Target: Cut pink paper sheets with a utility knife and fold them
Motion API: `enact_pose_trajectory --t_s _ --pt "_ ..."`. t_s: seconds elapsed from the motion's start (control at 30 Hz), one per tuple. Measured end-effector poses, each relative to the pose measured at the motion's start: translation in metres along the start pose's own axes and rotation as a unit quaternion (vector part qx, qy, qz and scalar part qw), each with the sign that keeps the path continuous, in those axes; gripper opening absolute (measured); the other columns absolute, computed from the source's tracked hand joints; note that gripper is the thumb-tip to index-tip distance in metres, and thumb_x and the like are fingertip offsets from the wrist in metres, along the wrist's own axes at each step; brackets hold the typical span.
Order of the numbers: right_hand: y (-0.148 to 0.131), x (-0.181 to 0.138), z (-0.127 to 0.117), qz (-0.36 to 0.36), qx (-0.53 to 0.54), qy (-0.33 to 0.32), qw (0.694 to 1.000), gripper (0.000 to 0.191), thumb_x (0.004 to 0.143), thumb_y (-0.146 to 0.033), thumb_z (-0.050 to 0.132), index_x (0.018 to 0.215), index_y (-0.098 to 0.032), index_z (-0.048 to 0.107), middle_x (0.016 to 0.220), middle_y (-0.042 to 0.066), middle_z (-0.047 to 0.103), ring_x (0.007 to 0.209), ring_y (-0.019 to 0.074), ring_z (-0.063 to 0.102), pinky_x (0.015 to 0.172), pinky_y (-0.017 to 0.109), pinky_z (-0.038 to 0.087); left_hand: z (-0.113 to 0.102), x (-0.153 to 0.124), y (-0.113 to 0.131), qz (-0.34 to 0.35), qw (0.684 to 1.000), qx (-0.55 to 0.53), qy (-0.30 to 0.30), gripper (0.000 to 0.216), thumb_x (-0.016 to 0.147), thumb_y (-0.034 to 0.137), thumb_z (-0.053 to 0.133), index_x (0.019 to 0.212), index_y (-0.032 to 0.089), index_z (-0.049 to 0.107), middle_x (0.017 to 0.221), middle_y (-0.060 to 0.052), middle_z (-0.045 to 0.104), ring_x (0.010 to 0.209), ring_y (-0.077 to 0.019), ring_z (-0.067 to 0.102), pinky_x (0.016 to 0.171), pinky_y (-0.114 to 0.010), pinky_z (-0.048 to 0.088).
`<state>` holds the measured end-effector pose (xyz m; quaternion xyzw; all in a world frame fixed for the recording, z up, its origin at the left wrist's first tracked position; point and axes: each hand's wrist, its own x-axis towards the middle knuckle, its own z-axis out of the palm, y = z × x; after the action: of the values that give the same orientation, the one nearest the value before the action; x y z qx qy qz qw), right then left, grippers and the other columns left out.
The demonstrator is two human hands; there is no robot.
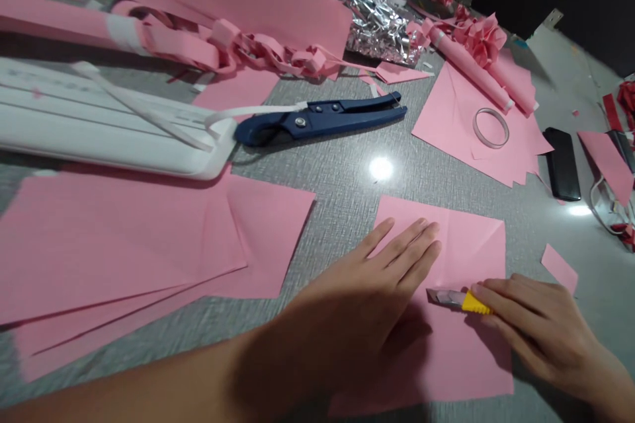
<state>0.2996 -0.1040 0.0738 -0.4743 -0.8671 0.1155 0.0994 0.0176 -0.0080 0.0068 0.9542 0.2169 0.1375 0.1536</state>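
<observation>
My left hand (367, 291) lies flat, fingers stretched out, pressing on a creased pink paper square (466, 238) on the grey table. My right hand (540, 330) is closed round a yellow utility knife (459, 299). The knife's blade end rests on the pink square, just right of my left fingertips.
Blue-handled pliers (322, 120) lie mid-table beside a white paper trimmer (99, 125). A stack of pink sheets (124, 244) sits at the left. Farther back are pink strips, crumpled foil (367, 6), a rolled pink tube, a tape ring (491, 127) and a black phone (563, 164).
</observation>
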Motion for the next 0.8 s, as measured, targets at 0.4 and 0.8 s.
enact_pose_trajectory --t_s 0.4,0.8 --pt "0.0026 -0.0083 0.0017 0.0 -0.023 -0.018 1.0 0.032 0.113 -0.013 0.051 0.139 -0.017 0.069 0.116 0.011 0.086 0.103 0.0217 0.083 0.082 0.035 0.068 0.0018 -0.0035 0.0012 -0.003 1.0 0.013 -0.007 0.072 0.108 0.043 0.049 0.166 0.002 0.043 0.177 -0.022 0.041 0.164 -0.0353 0.041 0.135 -0.053 0.028" --pt "-0.0018 -0.0036 -0.0008 0.008 -0.01 -0.009 1.0 0.033 0.109 -0.011 0.054 0.137 -0.016 0.072 0.115 0.011 0.086 0.099 0.0234 0.083 0.079 0.033 0.068 -0.0001 -0.0035 0.0014 -0.006 1.0 0.012 0.009 0.066 0.11 0.04 0.047 0.164 0.002 0.047 0.174 -0.02 0.047 0.161 -0.0317 0.047 0.135 -0.05 0.027"
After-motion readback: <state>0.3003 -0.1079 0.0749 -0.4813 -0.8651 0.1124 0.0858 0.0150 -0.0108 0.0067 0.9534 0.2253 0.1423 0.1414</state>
